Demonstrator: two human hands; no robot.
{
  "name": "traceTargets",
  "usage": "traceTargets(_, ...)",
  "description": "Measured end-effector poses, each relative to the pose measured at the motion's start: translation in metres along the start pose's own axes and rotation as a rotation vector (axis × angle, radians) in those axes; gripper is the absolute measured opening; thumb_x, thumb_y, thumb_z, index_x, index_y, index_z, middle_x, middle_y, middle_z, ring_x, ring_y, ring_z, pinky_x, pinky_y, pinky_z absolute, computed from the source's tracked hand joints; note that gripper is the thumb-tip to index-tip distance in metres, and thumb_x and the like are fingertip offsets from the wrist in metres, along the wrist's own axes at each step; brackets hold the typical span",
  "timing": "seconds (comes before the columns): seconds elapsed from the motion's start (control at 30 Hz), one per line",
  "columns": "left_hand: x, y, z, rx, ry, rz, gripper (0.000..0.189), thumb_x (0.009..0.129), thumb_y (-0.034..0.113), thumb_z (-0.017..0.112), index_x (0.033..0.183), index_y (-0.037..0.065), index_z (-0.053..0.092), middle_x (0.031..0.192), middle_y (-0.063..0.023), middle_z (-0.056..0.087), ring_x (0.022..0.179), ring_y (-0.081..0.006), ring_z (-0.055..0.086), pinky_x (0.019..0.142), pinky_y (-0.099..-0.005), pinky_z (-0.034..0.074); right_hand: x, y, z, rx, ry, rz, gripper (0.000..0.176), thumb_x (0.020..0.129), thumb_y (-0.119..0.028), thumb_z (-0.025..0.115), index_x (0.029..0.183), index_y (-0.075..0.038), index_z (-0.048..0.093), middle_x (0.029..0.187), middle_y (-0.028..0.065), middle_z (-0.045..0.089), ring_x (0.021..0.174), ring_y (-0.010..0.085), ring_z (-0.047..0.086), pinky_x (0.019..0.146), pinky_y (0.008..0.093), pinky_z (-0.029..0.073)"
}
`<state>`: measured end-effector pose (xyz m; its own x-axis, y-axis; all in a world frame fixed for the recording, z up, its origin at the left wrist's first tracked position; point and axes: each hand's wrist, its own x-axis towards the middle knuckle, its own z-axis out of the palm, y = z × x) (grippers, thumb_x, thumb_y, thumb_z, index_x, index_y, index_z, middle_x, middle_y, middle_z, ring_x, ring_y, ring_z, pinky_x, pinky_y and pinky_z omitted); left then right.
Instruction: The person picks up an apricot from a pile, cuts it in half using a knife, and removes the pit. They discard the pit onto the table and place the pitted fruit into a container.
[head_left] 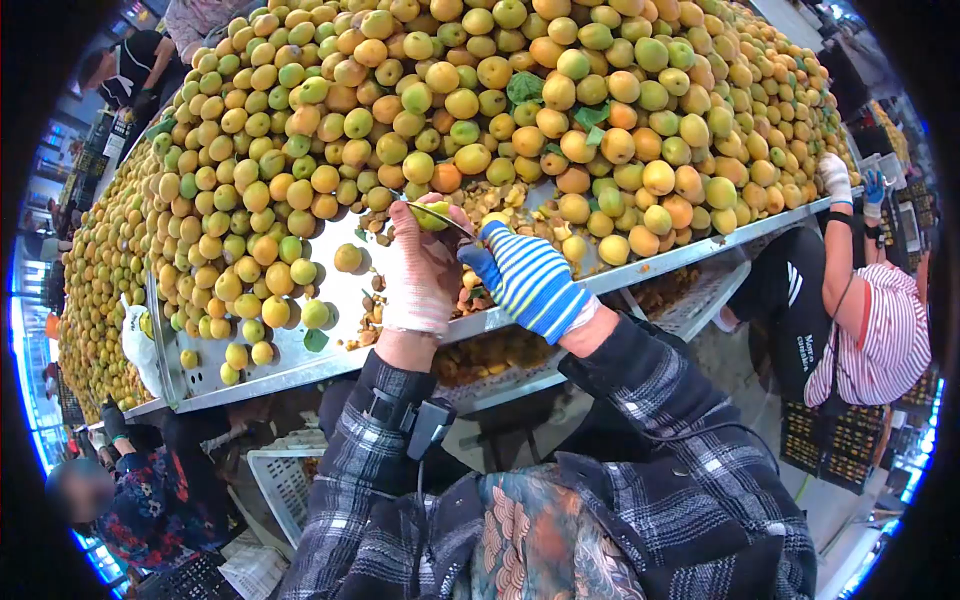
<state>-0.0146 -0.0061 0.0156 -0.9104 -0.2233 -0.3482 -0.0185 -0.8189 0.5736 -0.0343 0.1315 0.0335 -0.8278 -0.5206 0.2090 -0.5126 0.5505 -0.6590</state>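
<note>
Over the grey metal surface (pixel 335 285) my left hand (pixel 420 275) pinches a small yellow-green fruit (pixel 432 216). My right hand (pixel 528 285), right beside it, grips a thin metal blade (pixel 455 227) across it.

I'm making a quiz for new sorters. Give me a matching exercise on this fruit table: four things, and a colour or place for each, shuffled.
1 left hand
2 right hand
3 fruit pile
4 white crate

a blue-striped glove, holds knife
b below the table edge
c whitish glove, holds one fruit
d heaped on the table

Pairs: 1c, 2a, 3d, 4b
</note>
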Motion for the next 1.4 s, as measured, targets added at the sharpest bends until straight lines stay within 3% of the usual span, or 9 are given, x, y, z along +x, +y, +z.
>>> traceTargets(0.4, 0.000, -0.003, 0.000, -0.051, -0.057, -0.010, 0.061, 0.086, 0.058, 0.055, 0.109, 0.002, 0.053, 0.094, -0.0103, 0.062, 0.089, -0.0226, 0.060, 0.083, -0.0338, 0.049, -0.001, -0.002, -0.002, 0.029, 0.051, 0.070, 0.032, 0.093, -0.033, 0.054, 0.096, -0.002, 0.054, 0.060, 0.0208, 0.056, 0.061, 0.0393, 0.059, 0.052, 0.0470, 0.043)
traceTargets(0.7, 0.003, -0.007, -0.005, 0.168, -0.074, 0.064, 0.065, 0.085, 0.060, 0.054, 0.113, 0.001, 0.054, 0.106, -0.0101, 0.063, 0.097, -0.0230, 0.061, 0.087, -0.0363, 0.049, 0.000, 0.006, 0.005, -0.016, -0.033, 0.097, 0.029, 0.092, -0.028, 0.055, 0.107, -0.003, 0.054, 0.071, 0.0209, 0.062, 0.067, 0.0381, 0.062, 0.056, 0.0454, 0.047)
traceTargets(0.77, -0.002, -0.006, 0.002, 0.107, -0.054, 0.119, 0.047, 0.091, 0.044, 0.057, 0.110, 0.001, 0.052, 0.099, -0.0139, 0.063, 0.091, -0.0239, 0.063, 0.082, -0.0359, 0.051, 0.000, 0.006, 0.006, -0.046, -0.058, 0.103, 0.030, 0.092, -0.028, 0.055, 0.108, -0.003, 0.053, 0.072, 0.0204, 0.062, 0.068, 0.0376, 0.063, 0.056, 0.0452, 0.048)
traceTargets(0.9, -0.005, -0.007, 0.003, 0.203, -0.054, 0.187, 0.042, 0.093, 0.039, 0.056, 0.109, 0.001, 0.053, 0.097, -0.0134, 0.064, 0.087, -0.0232, 0.064, 0.081, -0.0343, 0.052, 0.004, 0.004, 0.011, -0.130, -0.077, 0.094, 0.032, 0.091, -0.031, 0.056, 0.107, -0.003, 0.052, 0.072, 0.0188, 0.064, 0.067, 0.0353, 0.064, 0.057, 0.0444, 0.050)
traceTargets(0.97, -0.006, -0.010, 0.002, 0.279, -0.052, 0.261, 0.041, 0.093, 0.040, 0.055, 0.103, 0.000, 0.056, 0.092, -0.0113, 0.065, 0.085, -0.0206, 0.064, 0.077, -0.0310, 0.052, 0.007, 0.000, 0.009, -0.120, -0.137, 0.148, 0.036, 0.090, -0.034, 0.052, 0.095, 0.001, 0.053, 0.068, 0.0206, 0.063, 0.063, 0.0368, 0.064, 0.057, 0.0478, 0.050)
traceTargets(1.13, -0.007, -0.008, 0.000, 0.483, 0.095, 0.250, 0.050, 0.095, 0.048, 0.047, 0.101, 0.001, 0.061, 0.093, -0.0074, 0.067, 0.089, -0.0181, 0.064, 0.081, -0.0287, 0.049, 0.008, -0.006, 0.011, -0.107, -0.176, 0.174, 0.041, 0.091, -0.032, 0.055, 0.119, -0.002, 0.053, 0.068, 0.0196, 0.063, 0.065, 0.0362, 0.063, 0.059, 0.0464, 0.049)
traceTargets(1.2, -0.004, -0.008, -0.002, 0.484, 0.184, 0.218, 0.050, 0.095, 0.049, 0.045, 0.101, 0.001, 0.061, 0.094, -0.0073, 0.067, 0.088, -0.0177, 0.064, 0.080, -0.0285, 0.049, 0.008, -0.003, 0.014, -0.084, -0.145, 0.144, 0.040, 0.091, -0.032, 0.055, 0.118, -0.002, 0.054, 0.068, 0.0198, 0.063, 0.065, 0.0362, 0.063, 0.059, 0.0464, 0.049)
traceTargets(1.3, 0.000, -0.004, -0.004, 0.506, 0.048, 0.139, 0.055, 0.095, 0.053, 0.042, 0.100, 0.001, 0.061, 0.101, -0.0107, 0.067, 0.096, -0.0208, 0.063, 0.087, -0.0315, 0.047, 0.009, -0.002, 0.011, -0.035, -0.145, 0.157, 0.039, 0.091, -0.034, 0.054, 0.113, -0.001, 0.056, 0.067, 0.0209, 0.062, 0.063, 0.0372, 0.062, 0.057, 0.0471, 0.049)
traceTargets(1.4, -0.001, -0.003, 0.004, 0.404, -0.107, 0.144, 0.060, 0.095, 0.056, 0.039, 0.106, 0.000, 0.057, 0.109, -0.0152, 0.064, 0.107, -0.0268, 0.059, 0.095, -0.0364, 0.044, 0.010, 0.005, 0.014, -0.055, -0.116, 0.127, 0.038, 0.093, -0.037, 0.051, 0.095, 0.001, 0.056, 0.065, 0.0225, 0.060, 0.063, 0.0396, 0.060, 0.055, 0.0487, 0.047)
